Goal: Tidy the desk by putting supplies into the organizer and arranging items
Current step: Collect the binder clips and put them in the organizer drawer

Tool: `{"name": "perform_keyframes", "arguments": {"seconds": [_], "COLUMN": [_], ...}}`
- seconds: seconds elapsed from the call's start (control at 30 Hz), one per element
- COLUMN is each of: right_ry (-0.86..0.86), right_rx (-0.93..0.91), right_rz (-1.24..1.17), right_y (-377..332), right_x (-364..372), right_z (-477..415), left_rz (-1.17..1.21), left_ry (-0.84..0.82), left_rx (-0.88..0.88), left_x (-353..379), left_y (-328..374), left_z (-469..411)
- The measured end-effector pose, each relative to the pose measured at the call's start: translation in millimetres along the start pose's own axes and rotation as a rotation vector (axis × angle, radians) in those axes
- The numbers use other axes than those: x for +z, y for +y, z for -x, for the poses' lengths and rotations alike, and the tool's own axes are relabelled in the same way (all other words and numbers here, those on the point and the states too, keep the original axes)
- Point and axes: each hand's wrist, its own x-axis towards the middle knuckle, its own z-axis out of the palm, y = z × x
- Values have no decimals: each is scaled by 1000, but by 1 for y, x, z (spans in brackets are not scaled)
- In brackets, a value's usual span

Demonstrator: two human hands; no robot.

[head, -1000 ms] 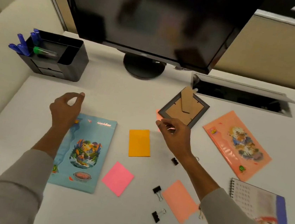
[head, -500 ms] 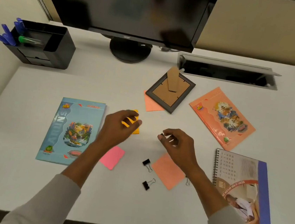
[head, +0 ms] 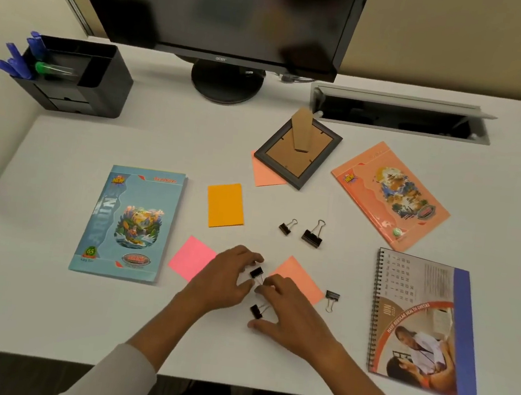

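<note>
Obs: Both hands have come nearer since 0.5 s ago. Left hand [head: 227, 278] is off the orange note [head: 225, 204]; right hand [head: 294, 318] sits just right of it. Small clip [head: 286, 228] and big clip [head: 312, 235] now lie uncovered where the right hand was.

Chk: Hand states?

Obs: Left hand: fingers curled, tips against the mid clip [head: 256, 273]; cannot tell whether it grips. Right hand: arched wide over the near clip [head: 256, 311], thumb down on the table [head: 46, 302], fingertips at the mid clip's wire loops, nothing clasped.

Chk: Remaining clips?

Obs: Right clip [head: 332, 298] touches the right corner of the peach note [head: 299, 276]. Small and big clip lie side by side, not touching, far of that note.

Chk: Notes?

Obs: Pink note [head: 192, 257] lies left of the left hand, one corner under it. Orange note lies flat, far of both hands.

Chk: Organizer?

Obs: Organizer [head: 103, 82] stands far left, well apart from the hands. Blue pens [head: 15, 62] stick out at its left; green marker [head: 49, 68] lies in it.

Chk: Rest?

Obs: Blue book [head: 129, 221] left, orange book [head: 389, 195] far right, calendar [head: 423, 323] near right, all flat. Frame [head: 298, 151] lies face down, far centre.
</note>
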Motion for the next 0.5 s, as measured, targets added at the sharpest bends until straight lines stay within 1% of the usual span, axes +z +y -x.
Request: {"name": "perform_keyframes", "arguments": {"seconds": [0.07, 0.13, 0.2, 0.37, 0.5], "right_ry": [-37, -60, -65, -68, -39], "right_rx": [-25, -62, -73, -96, -47], "right_rz": [47, 119, 143, 129, 85], "right_y": [-1, -1, -1, -2, 1], "right_x": [3, 3, 2, -2, -7], "right_z": [2, 2, 0, -4, -5], "left_rz": [-50, -110, -153, -183, -162], "left_ry": [-56, -102, -126, -128, -98], "left_rx": [40, 43, 37, 43, 15], "left_x": [0, -1, -1, 0, -1], "left_y": [0, 0, 1, 2, -2], "left_z": [1, 1, -1, -7, -11]}}
